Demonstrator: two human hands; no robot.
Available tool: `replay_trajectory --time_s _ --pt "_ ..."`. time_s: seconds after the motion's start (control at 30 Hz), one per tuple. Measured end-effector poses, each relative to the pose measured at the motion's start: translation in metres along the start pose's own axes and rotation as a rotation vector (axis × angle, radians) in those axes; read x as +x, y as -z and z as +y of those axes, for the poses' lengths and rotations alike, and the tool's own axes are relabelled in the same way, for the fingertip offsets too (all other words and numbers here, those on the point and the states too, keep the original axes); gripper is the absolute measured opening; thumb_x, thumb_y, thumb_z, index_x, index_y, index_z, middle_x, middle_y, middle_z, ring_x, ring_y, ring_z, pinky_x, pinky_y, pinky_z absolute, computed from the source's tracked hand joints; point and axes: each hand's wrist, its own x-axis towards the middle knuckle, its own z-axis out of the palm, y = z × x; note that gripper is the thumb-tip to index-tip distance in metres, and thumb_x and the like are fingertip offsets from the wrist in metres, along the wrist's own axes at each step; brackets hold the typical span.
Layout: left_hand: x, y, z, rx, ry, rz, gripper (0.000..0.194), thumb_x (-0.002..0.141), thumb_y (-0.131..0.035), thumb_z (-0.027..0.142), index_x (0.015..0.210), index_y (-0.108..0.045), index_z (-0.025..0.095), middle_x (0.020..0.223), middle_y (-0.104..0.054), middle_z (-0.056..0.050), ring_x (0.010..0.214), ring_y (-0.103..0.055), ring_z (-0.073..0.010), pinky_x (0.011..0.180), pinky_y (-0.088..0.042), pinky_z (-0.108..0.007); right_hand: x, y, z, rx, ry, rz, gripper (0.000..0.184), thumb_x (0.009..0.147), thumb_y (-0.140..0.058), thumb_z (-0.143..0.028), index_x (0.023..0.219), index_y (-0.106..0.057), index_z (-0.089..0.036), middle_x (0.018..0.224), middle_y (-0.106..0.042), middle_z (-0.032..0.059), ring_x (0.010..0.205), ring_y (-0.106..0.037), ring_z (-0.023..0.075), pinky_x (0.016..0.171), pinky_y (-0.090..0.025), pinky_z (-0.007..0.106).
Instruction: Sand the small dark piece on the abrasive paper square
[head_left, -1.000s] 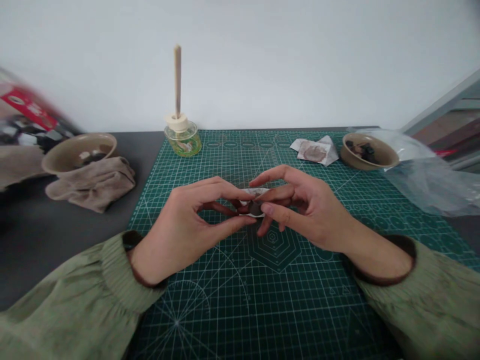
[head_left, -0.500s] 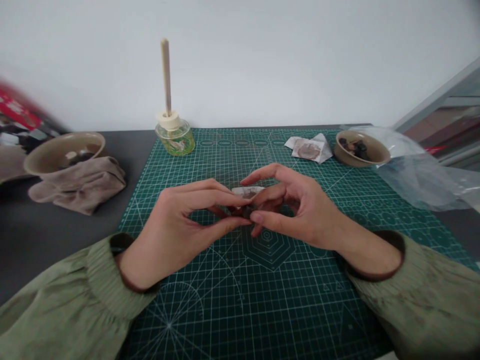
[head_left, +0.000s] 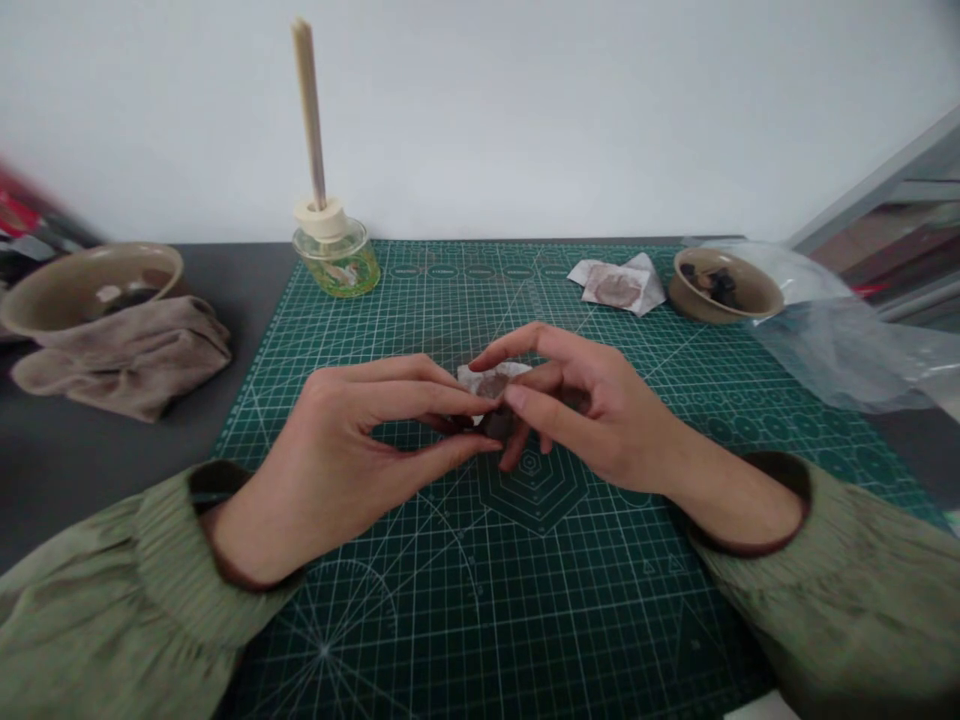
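Note:
My left hand (head_left: pixel 337 450) and my right hand (head_left: pixel 592 410) meet at the middle of the green cutting mat (head_left: pixel 480 300). Their fingertips pinch a small folded white paper (head_left: pixel 491 378) from both sides. A dark piece (head_left: pixel 496 425) sits under the paper, mostly hidden by my fingers, and I cannot tell what it is. Neither hand touches anything else.
A tan bowl with dark pieces (head_left: pixel 724 285) and crumpled printed paper (head_left: pixel 616 287) lie at the mat's far edge. A glass reed diffuser (head_left: pixel 335 260) stands behind. Left sit another bowl (head_left: pixel 90 290) and a brown cloth (head_left: pixel 127 360). Clear plastic (head_left: pixel 840 350) lies right.
The whole scene has slid left and up in view as my head turned. More of the white paper now shows above my fingers, and the hands stay together around it.

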Motion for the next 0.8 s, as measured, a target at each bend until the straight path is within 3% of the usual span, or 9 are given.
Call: replay_trajectory --time_s 0.1,0.3,0.47,0.67,0.8 --pt "0.0 0.0 -0.001 -0.015 0.04 0.018 0.016 0.096 -0.095 0.02 0.109 -0.094 0.029 0.103 -0.092 -0.001 0.083 -0.087 -0.0184 0.07 -0.07 -0.024 0.0 0.002 0.001 -0.006 0.045 0.052 0.022 0.117 -0.069 -0.039 0.13 -0.068 -0.02 0.095 -0.084 0.0007 0.069 -0.085 0.0151 0.053 -0.059 0.021" --pt "0.002 0.0 -0.002 -0.124 0.209 0.073 0.017 0.093 -0.1 0.025 0.109 -0.095 0.03 0.102 -0.096 0.002 0.083 -0.092 -0.0218 0.078 -0.078 -0.027 -0.003 0.007 0.001 -0.146 0.103 0.152 0.033 0.098 -0.097 -0.034 0.124 -0.078 -0.023 0.108 -0.087 0.0035 0.071 -0.079 0.0144 0.056 -0.058 0.025" --pt "0.004 -0.004 0.001 -0.187 0.25 0.079 0.02 0.092 -0.099 0.017 0.106 -0.093 0.029 0.099 -0.096 0.005 0.083 -0.092 -0.0184 0.078 -0.078 -0.021 0.001 0.006 0.002 -0.221 0.168 0.157 0.024 0.095 -0.1 -0.031 0.11 -0.084 -0.021 0.1 -0.087 0.002 0.069 -0.073 0.0125 0.057 -0.056 0.024" --pt "0.001 0.005 0.001 -0.137 0.149 0.044 0.021 0.092 -0.097 0.019 0.108 -0.086 0.028 0.102 -0.093 0.004 0.081 -0.089 -0.0151 0.078 -0.074 -0.02 0.002 0.007 0.001 -0.356 0.255 0.207 0.008 0.107 -0.081 -0.028 0.111 -0.082 -0.021 0.101 -0.086 0.0019 0.067 -0.074 0.0126 0.058 -0.056 0.028" --pt "0.006 0.027 -0.003 0.101 -0.074 -0.19 0.012 0.102 -0.088 0.02 0.111 -0.085 0.028 0.097 -0.089 0.001 0.078 -0.084 -0.0173 0.073 -0.067 -0.025 0.001 0.011 0.005 -0.444 0.268 0.314 0.012 0.11 -0.069 -0.022 0.112 -0.081 -0.021 0.106 -0.086 0.0026 0.068 -0.073 0.0128 0.062 -0.058 0.03"
